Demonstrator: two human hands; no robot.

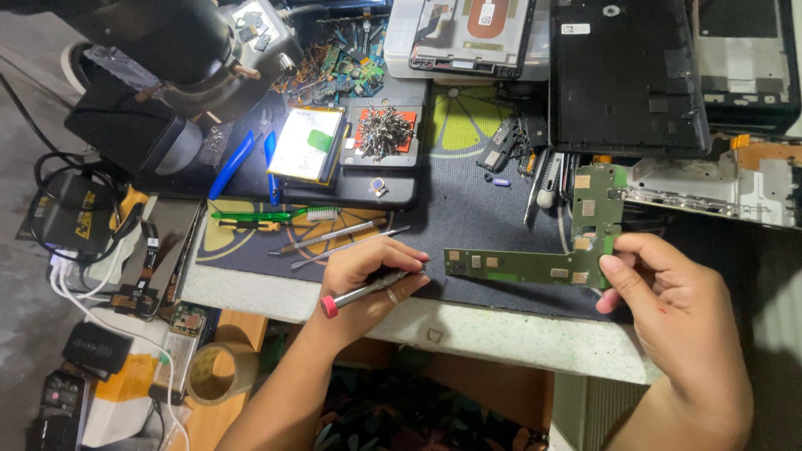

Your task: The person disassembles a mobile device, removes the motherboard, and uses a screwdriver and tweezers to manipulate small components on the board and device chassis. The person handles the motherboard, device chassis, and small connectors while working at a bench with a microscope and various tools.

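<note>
the left hand (368, 276) is curled shut around a thin screwdriver (368, 291) with a red end cap, its tip lying toward the green l-shaped circuit board (535, 269) on the dark mat (468, 209). the right hand (668, 301) pinches the board's corner between thumb and fingers, near the table edge (501, 330).

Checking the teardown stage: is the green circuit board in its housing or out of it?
Out: the right hand holds the green circuit board bare above the mat.
</note>
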